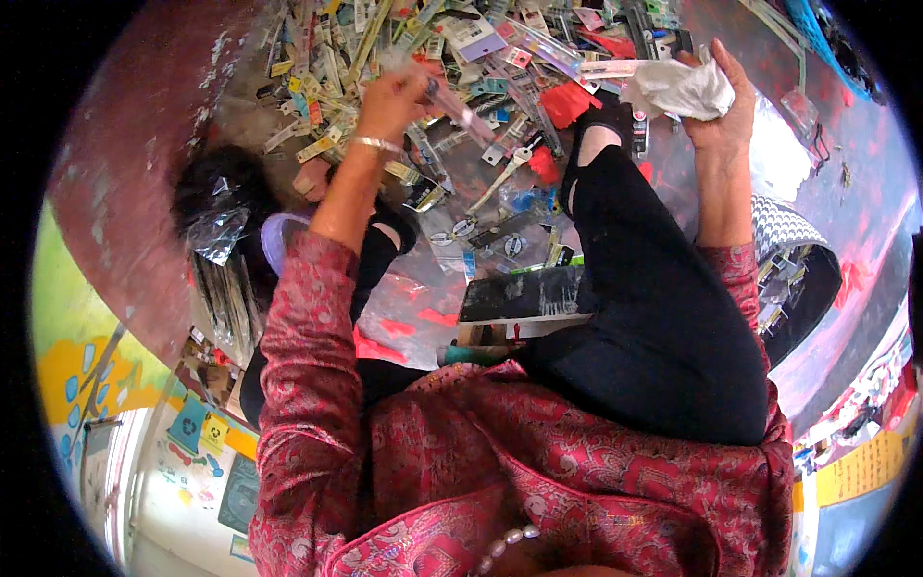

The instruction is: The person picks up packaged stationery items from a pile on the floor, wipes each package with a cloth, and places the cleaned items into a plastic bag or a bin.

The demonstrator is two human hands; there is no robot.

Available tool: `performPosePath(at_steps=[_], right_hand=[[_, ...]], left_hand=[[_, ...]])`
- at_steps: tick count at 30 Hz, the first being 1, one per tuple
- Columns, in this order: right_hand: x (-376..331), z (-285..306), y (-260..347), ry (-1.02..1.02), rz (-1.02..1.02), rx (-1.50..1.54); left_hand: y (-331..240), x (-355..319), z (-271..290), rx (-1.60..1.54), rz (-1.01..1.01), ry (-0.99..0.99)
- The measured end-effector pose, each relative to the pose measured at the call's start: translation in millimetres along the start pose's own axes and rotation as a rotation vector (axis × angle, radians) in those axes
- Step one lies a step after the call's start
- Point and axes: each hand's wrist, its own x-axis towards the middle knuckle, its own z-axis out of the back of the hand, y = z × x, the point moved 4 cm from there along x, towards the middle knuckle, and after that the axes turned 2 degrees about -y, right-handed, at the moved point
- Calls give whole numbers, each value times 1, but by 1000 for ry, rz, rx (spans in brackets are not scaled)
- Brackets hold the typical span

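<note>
My left hand (392, 101), slightly blurred, is raised over a heap of packages (327, 67). Its fingers are curled on a narrow, pinkish clear plastic package (454, 108), which slants down to the right. At the right, my right hand (728, 108) is closed around a crumpled white cloth (685, 88). A long pale strip (611, 68), its kind unclear, sticks out leftward from the cloth. The heap holds many slim clear packs with coloured cards. A white-handled brush-like tool (502, 179) lies on the floor between my feet.
A dark flat board (527, 294) lies between my legs. To the right stands a patterned round bin (796, 252) with small packs inside. A dark-haired person (219, 197) is close on the left. A blue net (835, 43) is at the upper right.
</note>
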Motion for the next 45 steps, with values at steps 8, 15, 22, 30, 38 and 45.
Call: performPosePath(at_steps=[8, 15, 22, 30, 38, 45], right_hand=[[-11, -52, -24, 185, -85, -69], [-61, -155, -95, 863, 577, -1345], [-57, -165, -74, 957, 869, -1339], [-43, -177, 1, 712, 363, -889], [-16, -56, 52, 174, 413, -604], [-39, -46, 28, 192, 306, -450]], left_hand=[[10, -41, -16, -403, 111, -38], [-27, -54, -51, -489, 132, -237], [-81, -23, -35, -448, -143, -143], [-172, -15, -93, -126, -338, 33], [32, 6, -91, 79, 148, -185], [87, 28, -123, 799, 192, -491]])
